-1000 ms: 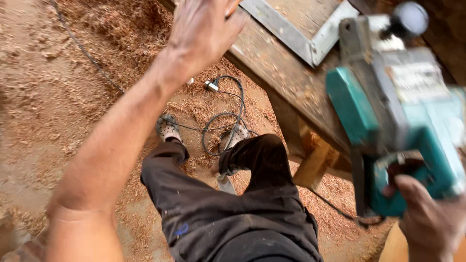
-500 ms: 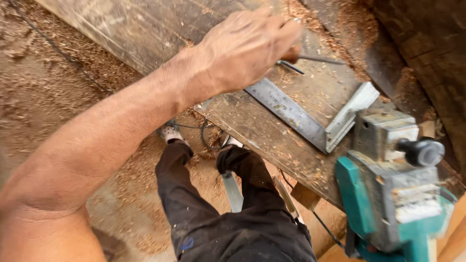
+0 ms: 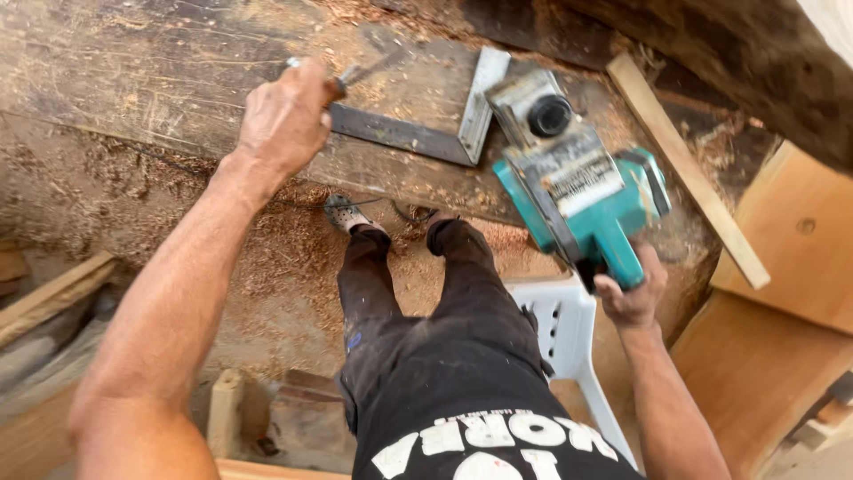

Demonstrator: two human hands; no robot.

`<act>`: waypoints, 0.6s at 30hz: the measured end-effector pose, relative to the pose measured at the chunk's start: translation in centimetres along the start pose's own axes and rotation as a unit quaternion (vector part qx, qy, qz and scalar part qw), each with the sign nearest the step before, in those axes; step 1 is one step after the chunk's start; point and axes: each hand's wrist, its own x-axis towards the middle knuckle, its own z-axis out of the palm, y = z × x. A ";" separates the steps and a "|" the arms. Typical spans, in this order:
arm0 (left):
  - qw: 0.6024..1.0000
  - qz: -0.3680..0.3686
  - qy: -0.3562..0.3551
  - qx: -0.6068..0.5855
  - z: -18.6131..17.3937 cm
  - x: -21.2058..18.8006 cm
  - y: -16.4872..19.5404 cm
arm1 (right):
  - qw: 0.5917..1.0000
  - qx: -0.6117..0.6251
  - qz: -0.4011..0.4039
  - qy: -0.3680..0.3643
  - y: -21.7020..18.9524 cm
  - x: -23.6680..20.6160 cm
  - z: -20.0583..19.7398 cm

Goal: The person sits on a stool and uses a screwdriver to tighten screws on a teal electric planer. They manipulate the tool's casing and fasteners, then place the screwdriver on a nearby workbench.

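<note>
Sawdust-strewn workbench (image 3: 133,80) | steel square (image 3: 418,133) | wood-shaving floor (image 3: 275,276) | white chair (image 3: 569,329)

Grey rectangular label (image 3: 573,178) atop teal planer (image 3: 586,213)

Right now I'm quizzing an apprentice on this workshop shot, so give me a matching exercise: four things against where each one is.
Things:
1. electric planer
2. metal square
3. white plastic chair
4. thin wooden strip

Places:
A. flat on the dark plank
B. gripped in the right hand
C. lying slantwise at the right
D. beside the person's legs

Pairs: 1-B, 2-A, 3-D, 4-C
</note>
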 end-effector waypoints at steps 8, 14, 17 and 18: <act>0.907 -0.238 0.103 -0.333 -1.7 -9.3 1.9 | 0.994 0.051 0.087 -0.039 -2.2 0.1 -0.9; 0.562 -0.334 0.112 -0.748 2.6 -18.7 2.8 | 0.987 0.068 0.145 -0.017 -3.4 0.2 -2.0; 0.400 -0.339 0.057 -0.849 7.0 -23.7 1.7 | 0.971 0.169 0.166 0.021 -3.8 0.4 -1.8; 0.387 -0.337 0.043 -0.857 8.5 -25.6 1.1 | 0.964 0.198 0.177 0.024 -4.0 0.4 -1.6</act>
